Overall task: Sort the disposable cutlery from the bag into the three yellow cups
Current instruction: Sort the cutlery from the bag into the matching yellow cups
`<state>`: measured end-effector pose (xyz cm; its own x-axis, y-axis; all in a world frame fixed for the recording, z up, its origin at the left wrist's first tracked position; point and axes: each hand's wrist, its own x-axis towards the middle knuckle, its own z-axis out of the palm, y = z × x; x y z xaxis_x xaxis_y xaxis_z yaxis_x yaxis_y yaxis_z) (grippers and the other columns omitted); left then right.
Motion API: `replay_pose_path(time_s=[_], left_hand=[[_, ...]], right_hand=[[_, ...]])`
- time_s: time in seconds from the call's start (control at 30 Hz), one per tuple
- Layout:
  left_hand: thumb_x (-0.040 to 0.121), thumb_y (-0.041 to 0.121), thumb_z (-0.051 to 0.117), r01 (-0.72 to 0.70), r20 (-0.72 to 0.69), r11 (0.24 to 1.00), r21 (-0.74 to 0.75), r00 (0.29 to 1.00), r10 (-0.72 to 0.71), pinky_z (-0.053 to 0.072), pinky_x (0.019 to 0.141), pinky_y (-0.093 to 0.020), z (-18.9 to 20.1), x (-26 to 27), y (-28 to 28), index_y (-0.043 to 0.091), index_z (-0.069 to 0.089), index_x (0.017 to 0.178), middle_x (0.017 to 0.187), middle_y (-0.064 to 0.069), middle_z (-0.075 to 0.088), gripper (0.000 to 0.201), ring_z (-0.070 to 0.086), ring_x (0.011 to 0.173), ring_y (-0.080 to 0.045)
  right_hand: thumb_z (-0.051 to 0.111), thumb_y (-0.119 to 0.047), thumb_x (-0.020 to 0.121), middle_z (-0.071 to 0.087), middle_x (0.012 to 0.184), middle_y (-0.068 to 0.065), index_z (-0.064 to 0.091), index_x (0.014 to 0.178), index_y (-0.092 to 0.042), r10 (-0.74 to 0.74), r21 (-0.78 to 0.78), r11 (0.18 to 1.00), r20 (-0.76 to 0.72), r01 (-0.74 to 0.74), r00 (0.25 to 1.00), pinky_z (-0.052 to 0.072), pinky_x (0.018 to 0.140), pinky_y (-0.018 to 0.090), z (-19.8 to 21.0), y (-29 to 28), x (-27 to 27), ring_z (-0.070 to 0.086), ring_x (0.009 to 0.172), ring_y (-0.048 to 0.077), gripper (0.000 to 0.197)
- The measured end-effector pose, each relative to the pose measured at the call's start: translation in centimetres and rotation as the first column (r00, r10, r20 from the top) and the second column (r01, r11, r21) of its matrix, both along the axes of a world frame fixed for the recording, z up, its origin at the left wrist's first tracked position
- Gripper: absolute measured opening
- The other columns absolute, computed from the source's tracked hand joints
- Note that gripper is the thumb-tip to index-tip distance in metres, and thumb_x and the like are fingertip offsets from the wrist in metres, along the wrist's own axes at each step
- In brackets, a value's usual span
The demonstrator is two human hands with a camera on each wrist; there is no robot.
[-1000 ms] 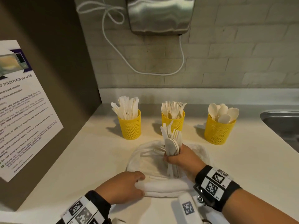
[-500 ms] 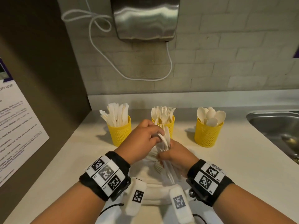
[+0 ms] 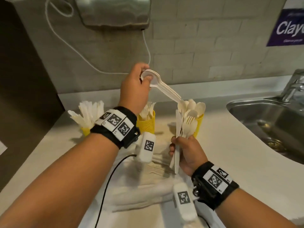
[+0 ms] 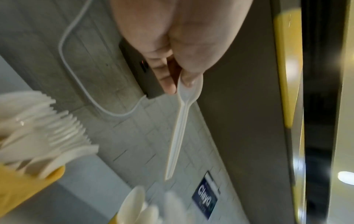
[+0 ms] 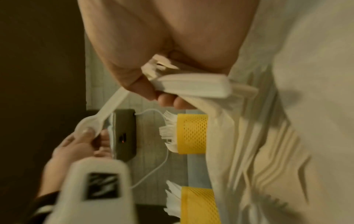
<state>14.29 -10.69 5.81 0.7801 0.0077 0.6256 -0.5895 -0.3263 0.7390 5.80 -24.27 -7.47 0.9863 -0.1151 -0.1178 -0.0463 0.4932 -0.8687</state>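
My left hand is raised over the counter and pinches the bowls of a few stacked white spoons, whose handles slope down to the right cup full of spoons. In the left wrist view the spoons hang from thumb and fingers. My right hand grips an upright bundle of forks and knives above the white bag. The middle cup holds forks. The left cup, with knives, is partly hidden by my left wrist.
A steel sink with a tap lies at the right. A wall dispenser with a white cord hangs above the cups. A dark wall bounds the left of the counter.
My left hand left the bag, took spoons out of the bundle in my right hand and lifted them up toward the right cup. The right hand keeps holding the remaining cutlery.
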Motion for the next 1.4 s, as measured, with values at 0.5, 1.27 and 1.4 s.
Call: replay_pose_path(time_s=[0.5, 1.27, 1.4], left_hand=[[0.097, 0.021, 0.041, 0.290, -0.306, 0.670, 0.684, 0.947, -0.097, 0.025, 0.108, -0.031, -5.2, 4.2, -7.3, 0.018, 0.052, 0.131, 0.139, -0.010, 0.048, 0.036, 0.040, 0.131, -0.025], [0.086, -0.005, 0.055, 0.314, -0.656, 0.888, -0.336, 0.599, -0.460, 0.053, 0.060, -0.020, -6.1, -2.7, 6.5, 0.011, 0.056, 0.109, 0.086, -0.007, 0.058, 0.028, 0.059, 0.067, -0.012], [0.085, -0.004, 0.056, 0.317, -0.644, 0.886, -0.338, 0.609, -0.463, 0.054, 0.061, -0.019, -6.4, -2.8, 7.1, 0.009, 0.056, 0.091, 0.083, -0.009, 0.058, 0.015, 0.059, 0.069, -0.015]], right_hand=[[0.054, 0.007, 0.079, 0.055, 0.066, 0.004, 0.049, 0.116, -0.005, 0.064, -0.037, 0.997, 0.029, -0.062, 0.998, 0.040, 0.046, 0.027, 0.7, -4.1, -0.1, 0.050, 0.051, 0.018, 0.039], [0.057, -0.016, 0.087, 0.065, 0.071, 0.006, 0.056, 0.105, -0.010, 0.487, 0.012, 0.873, -0.030, -0.487, 0.873, 0.049, 0.051, 0.025, 0.8, 4.9, 1.1, 0.057, 0.052, 0.015, 0.019], [0.060, -0.022, 0.083, 0.064, 0.075, 0.007, 0.057, 0.105, -0.008, 0.480, -0.005, 0.877, -0.053, -0.481, 0.876, 0.049, 0.051, 0.026, 0.3, 5.1, 0.9, 0.057, 0.054, 0.016, 0.026]])
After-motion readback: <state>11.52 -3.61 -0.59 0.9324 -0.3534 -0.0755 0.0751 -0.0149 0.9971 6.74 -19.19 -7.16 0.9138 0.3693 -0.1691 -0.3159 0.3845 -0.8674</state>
